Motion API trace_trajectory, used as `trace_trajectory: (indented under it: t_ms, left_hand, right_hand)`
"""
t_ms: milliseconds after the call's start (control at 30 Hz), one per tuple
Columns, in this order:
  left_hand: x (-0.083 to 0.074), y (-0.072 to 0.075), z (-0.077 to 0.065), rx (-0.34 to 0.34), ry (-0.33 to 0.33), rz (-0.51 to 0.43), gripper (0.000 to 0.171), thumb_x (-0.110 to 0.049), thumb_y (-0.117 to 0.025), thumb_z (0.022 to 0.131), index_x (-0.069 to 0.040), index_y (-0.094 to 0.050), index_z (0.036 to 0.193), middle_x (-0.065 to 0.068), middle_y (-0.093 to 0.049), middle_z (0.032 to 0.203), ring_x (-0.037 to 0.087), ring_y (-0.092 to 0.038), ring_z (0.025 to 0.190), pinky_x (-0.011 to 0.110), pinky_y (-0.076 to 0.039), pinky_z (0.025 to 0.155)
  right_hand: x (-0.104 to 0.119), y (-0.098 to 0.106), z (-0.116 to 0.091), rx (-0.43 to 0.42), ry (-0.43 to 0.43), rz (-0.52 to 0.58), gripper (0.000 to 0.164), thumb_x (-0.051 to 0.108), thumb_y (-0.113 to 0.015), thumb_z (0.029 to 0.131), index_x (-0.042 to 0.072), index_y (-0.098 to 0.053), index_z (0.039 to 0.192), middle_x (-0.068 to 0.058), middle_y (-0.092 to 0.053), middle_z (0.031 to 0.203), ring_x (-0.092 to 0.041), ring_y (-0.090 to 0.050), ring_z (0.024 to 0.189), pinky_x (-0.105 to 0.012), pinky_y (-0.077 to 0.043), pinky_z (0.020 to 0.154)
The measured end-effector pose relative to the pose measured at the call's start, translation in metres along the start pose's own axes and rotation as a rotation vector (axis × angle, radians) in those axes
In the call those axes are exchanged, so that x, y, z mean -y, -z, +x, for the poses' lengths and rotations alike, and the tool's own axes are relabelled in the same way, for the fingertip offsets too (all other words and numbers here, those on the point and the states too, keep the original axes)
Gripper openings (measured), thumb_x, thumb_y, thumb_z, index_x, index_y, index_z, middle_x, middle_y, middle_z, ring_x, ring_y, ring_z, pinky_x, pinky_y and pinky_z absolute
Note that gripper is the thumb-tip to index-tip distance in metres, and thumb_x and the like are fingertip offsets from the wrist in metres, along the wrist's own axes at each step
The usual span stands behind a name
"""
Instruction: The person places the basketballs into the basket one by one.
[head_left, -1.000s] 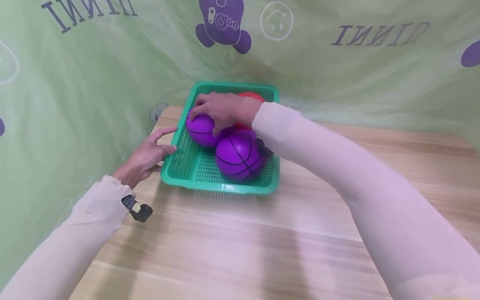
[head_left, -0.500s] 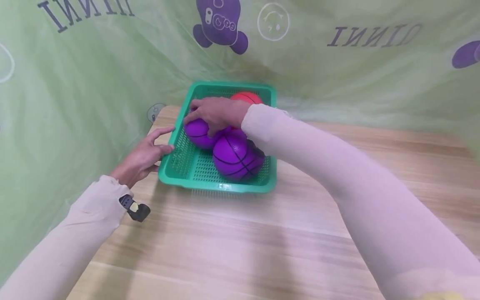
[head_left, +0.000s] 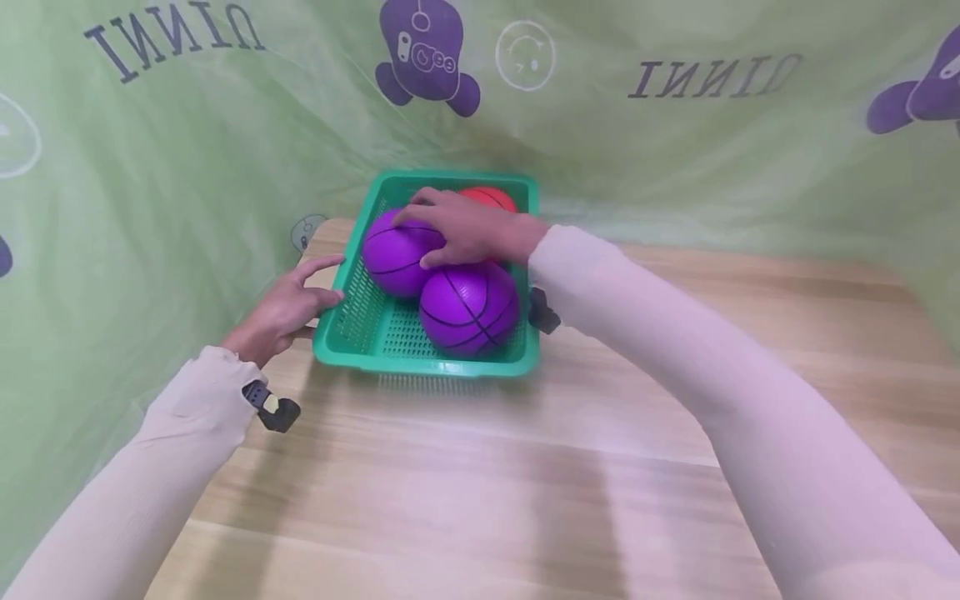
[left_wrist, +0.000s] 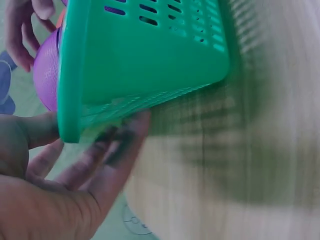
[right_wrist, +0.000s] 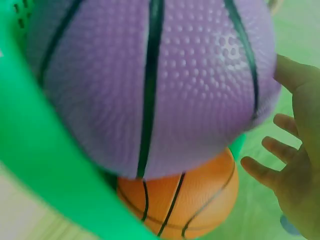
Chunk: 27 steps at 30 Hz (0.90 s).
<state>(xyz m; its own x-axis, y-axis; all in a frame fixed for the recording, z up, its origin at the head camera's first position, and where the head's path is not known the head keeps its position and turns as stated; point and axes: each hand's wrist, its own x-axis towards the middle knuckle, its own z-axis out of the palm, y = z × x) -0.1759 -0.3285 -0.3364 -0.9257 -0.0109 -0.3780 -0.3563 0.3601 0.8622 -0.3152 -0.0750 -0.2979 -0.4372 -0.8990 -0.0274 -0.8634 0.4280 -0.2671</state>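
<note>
In the head view a green plastic basket (head_left: 420, 367) holds two purple toy basketballs and a red-orange one. My right hand (head_left: 468, 225) is over the balls, its spread fingertips resting on the upper part of the left purple basketball (head_left: 397, 258). Nearer the front lies the other purple basketball (head_left: 468, 308). Behind my hand, the red-orange basketball (head_left: 491, 197) is partly hidden; the right wrist view shows more of this basketball (right_wrist: 180, 200). My left hand (head_left: 281, 312) holds the basket's left rim. In the left wrist view the thumb meets the rim and the fingers (left_wrist: 120, 160) reach along the outer wall.
The basket stands toward the back left of a wooden table (head_left: 450, 492). A green printed sheet (head_left: 675, 158) hangs close behind it and along the left side. A small black device (head_left: 273, 408) is strapped at the left wrist, another device (head_left: 542, 311) at the right.
My right hand has lifted and drawn back to the right across the left purple basketball, uncovering more of it. My left hand keeps its place on the rim, and the head view has shifted slightly.
</note>
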Motion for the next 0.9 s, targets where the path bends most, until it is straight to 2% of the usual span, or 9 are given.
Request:
trace_trajectory:
  t_ms: [133,233,367,533,700,800,900]
  left_hand:
    - [-0.003,0.003,0.007,-0.082,-0.076,0.192,0.066,-0.006,-0.052,0.103,-0.015,-0.021,0.161,0.034,-0.049,0.136,0.04,-0.059,0.113,0.051,-0.053,0.09]
    - [-0.008,0.004,0.01,-0.165,-0.143,0.327,0.064,-0.007,-0.054,0.101,-0.008,-0.027,0.158,0.037,-0.045,0.139,0.048,-0.052,0.121,0.057,-0.048,0.095]
    - [-0.015,0.003,0.013,-0.23,-0.224,0.504,0.06,-0.013,-0.056,0.101,-0.005,-0.034,0.155,0.034,-0.039,0.146,0.05,-0.042,0.13,0.063,-0.04,0.101]
    - [-0.022,-0.002,0.012,-0.282,-0.378,0.74,0.055,-0.012,-0.061,0.099,0.0,-0.042,0.149,0.034,-0.041,0.144,0.051,-0.036,0.133,0.066,-0.031,0.105]
    - [-0.019,-0.011,0.002,-0.374,-0.5,0.84,0.05,-0.012,-0.065,0.096,-0.001,-0.05,0.143,0.035,-0.045,0.136,0.051,-0.039,0.127,0.067,-0.035,0.1]
    - [-0.015,-0.017,-0.007,-0.427,-0.585,0.911,0.05,-0.016,-0.069,0.095,-0.001,-0.054,0.14,0.034,-0.049,0.133,0.05,-0.045,0.122,0.067,-0.041,0.095]
    - [-0.011,-0.024,-0.016,-0.453,-0.636,0.966,0.053,-0.021,-0.072,0.093,-0.002,-0.055,0.139,0.033,-0.049,0.132,0.049,-0.046,0.121,0.067,-0.044,0.089]
  right_hand:
    - [-0.004,0.006,-0.012,-0.055,-0.039,-0.001,0.058,0.041,-0.062,0.098,0.021,-0.046,0.15,-0.01,-0.037,0.149,-0.027,-0.036,0.137,-0.041,-0.034,0.11]
    - [-0.008,0.008,-0.023,-0.091,-0.08,-0.003,0.055,0.043,-0.056,0.101,0.018,-0.047,0.15,-0.012,-0.034,0.152,-0.03,-0.029,0.142,-0.043,-0.026,0.115]
    - [-0.013,0.003,-0.041,-0.125,-0.123,-0.015,0.055,0.045,-0.048,0.104,0.014,-0.046,0.15,-0.015,-0.031,0.155,-0.033,-0.021,0.145,-0.045,-0.021,0.117]
    - [-0.013,-0.006,-0.072,-0.116,-0.212,-0.004,0.062,0.051,-0.041,0.105,0.015,-0.04,0.154,-0.018,-0.024,0.159,-0.035,-0.019,0.146,-0.049,-0.02,0.118]
    - [-0.013,-0.017,-0.104,-0.154,-0.272,0.005,0.064,0.052,-0.04,0.105,0.015,-0.036,0.156,-0.017,-0.023,0.16,-0.036,-0.019,0.146,-0.051,-0.02,0.117]
    - [-0.016,-0.026,-0.122,-0.163,-0.284,-0.052,0.065,0.052,-0.041,0.105,0.012,-0.035,0.156,-0.02,-0.022,0.16,-0.04,-0.017,0.147,-0.052,-0.016,0.118]
    - [-0.018,-0.035,-0.138,-0.155,-0.312,-0.103,0.067,0.051,-0.042,0.104,0.012,-0.033,0.157,-0.021,-0.018,0.161,-0.043,-0.013,0.147,-0.056,-0.012,0.118]
